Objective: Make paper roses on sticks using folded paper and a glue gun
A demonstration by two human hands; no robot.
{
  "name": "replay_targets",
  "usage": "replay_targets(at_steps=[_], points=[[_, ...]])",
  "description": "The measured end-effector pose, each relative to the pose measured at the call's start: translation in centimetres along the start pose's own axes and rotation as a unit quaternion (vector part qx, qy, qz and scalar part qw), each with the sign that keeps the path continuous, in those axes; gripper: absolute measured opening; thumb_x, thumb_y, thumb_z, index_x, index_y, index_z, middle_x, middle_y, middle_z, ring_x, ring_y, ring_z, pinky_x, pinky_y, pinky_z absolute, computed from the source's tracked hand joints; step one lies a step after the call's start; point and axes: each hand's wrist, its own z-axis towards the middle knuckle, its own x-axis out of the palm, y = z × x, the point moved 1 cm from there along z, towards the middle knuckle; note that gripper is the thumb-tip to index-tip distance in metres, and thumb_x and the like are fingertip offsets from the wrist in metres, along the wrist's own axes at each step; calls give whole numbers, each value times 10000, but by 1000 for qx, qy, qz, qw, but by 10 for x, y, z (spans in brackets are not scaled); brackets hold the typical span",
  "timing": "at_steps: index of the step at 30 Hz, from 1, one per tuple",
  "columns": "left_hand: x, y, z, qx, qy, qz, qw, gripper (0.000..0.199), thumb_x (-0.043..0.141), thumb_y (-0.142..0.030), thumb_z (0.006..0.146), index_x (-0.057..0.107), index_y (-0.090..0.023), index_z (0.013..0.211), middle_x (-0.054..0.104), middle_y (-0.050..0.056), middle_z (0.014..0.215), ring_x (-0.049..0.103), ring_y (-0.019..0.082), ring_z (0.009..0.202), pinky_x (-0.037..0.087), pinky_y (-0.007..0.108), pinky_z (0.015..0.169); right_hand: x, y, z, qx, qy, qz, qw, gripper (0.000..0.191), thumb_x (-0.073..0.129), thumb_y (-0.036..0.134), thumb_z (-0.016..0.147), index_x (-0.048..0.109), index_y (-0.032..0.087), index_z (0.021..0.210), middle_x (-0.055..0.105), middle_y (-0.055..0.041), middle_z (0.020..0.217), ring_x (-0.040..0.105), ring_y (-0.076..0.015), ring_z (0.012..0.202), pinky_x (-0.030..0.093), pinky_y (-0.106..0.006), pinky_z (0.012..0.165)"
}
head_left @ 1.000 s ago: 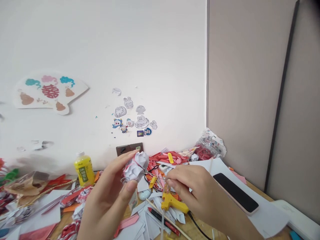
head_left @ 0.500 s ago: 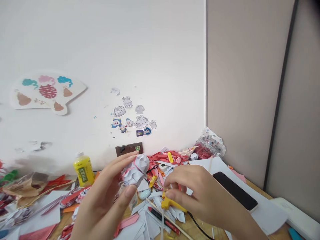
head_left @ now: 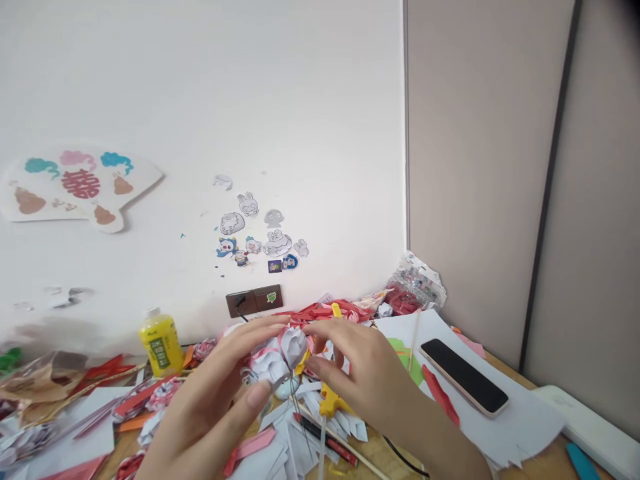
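Note:
My left hand [head_left: 225, 393] is curled around white crumpled paper flowers [head_left: 273, 363] with pink edges, holding them above the cluttered desk. My right hand [head_left: 357, 363] reaches in from the right, its thumb and forefinger at the side of the rounded white paper flower [head_left: 293, 343]. The exact contact of those fingertips is partly hidden. Thin strands [head_left: 300, 410] hang below the flowers. A yellow glue gun [head_left: 331, 400] with a clear stick lies under my right hand, its black cord running to the lower right.
A yellow bottle [head_left: 161, 343] stands at the left. A black-screened phone [head_left: 464, 377] lies on white paper [head_left: 530, 427] at the right, near a red paper strip [head_left: 441, 395]. Red and white scraps, a black-and-red pen [head_left: 325, 439] and wooden sticks cover the middle. A socket [head_left: 254, 301] is on the wall.
My right hand has left the glue gun and moved up and left to the paper flower. A green sheet and red strip on the right are now uncovered. The view has shifted slightly right.

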Motion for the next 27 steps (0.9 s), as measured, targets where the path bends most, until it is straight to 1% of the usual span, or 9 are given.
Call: replay_targets(at_steps=[6, 10, 13, 16, 18, 20, 21, 23, 27], points=[[5, -8, -3, -26, -62, 4, 998, 296, 675, -457, 697, 744, -330, 955, 674, 4, 1164, 498, 274, 1206, 383, 234, 1005, 8, -6, 1, -75, -16, -34, 997, 282, 403, 240, 952, 571, 163, 739, 570, -15, 663, 512, -142, 623, 330, -249, 576], [-8, 6, -3, -32, -18, 6, 999, 345, 655, -436, 723, 704, -338, 1050, 644, -17, 1227, 511, 260, 1206, 433, 211, 965, -2, -11, 3, -10, -87, -22, 996, 274, 401, 206, 926, 470, 182, 662, 446, 28, 593, 414, -115, 552, 274, -244, 534], [-19, 15, -7, -80, -40, -1, 996, 431, 635, -453, 727, 649, -339, 1143, 597, -41, 1298, 510, 266, 1217, 449, 232, 964, -17, -23, 4, 66, -187, 46, 979, 260, 430, 228, 908, 458, 189, 652, 419, 38, 585, 395, -111, 551, 289, -236, 528], [-22, 12, -9, -114, -70, -50, 990, 431, 637, -452, 720, 655, -316, 1128, 642, -21, 1239, 550, 278, 1176, 513, 228, 878, -40, -43, 3, 144, -284, 221, 922, 255, 497, 290, 882, 472, 192, 648, 402, 55, 551, 358, -96, 500, 305, -223, 501], [-20, 8, -9, -133, -84, -98, 983, 415, 648, -438, 714, 660, -304, 1107, 683, -5, 1170, 592, 282, 1120, 550, 223, 801, -56, -57, 1, 158, -328, 361, 858, 213, 562, 320, 832, 503, 193, 672, 374, 74, 510, 318, -83, 454, 330, -218, 492], [-18, 4, -8, -151, -102, -132, 974, 393, 653, -427, 717, 659, -300, 1089, 704, -2, 1128, 614, 282, 1087, 565, 226, 763, -69, -65, -1, 155, -357, 416, 822, 199, 629, 339, 781, 537, 186, 691, 406, 73, 522, 313, -69, 441, 332, -204, 471], [-17, 3, -7, -157, -109, -141, 971, 381, 655, -424, 718, 660, -299, 1078, 710, -1, 1113, 616, 281, 1084, 567, 225, 755, -73, -66, -2, 155, -359, 409, 824, 183, 650, 344, 768, 567, 185, 731, 452, 62, 555, 342, -68, 454, 343, -198, 473], [-15, 3, -6, -161, -109, -155, 969, 375, 656, -428, 720, 662, -296, 1070, 705, 4, 1125, 605, 289, 1100, 572, 238, 754, -71, -58, -3, 162, -314, 365, 861, 192, 661, 362, 778, 617, 199, 868, 554, 31, 671, 422, -73, 511, 387, -197, 511], [-13, 8, -4, -163, -66, -174, 969, 414, 673, -428, 702, 656, -298, 1095, 667, 7, 1200, 595, 315, 1110, 571, 294, 797, -38, -17, -2, 135, -65, 306, 940, 249, 574, 430, 858, 628, 270, 1040, 608, 0, 913, 530, -102, 675, 454, -233, 638]])
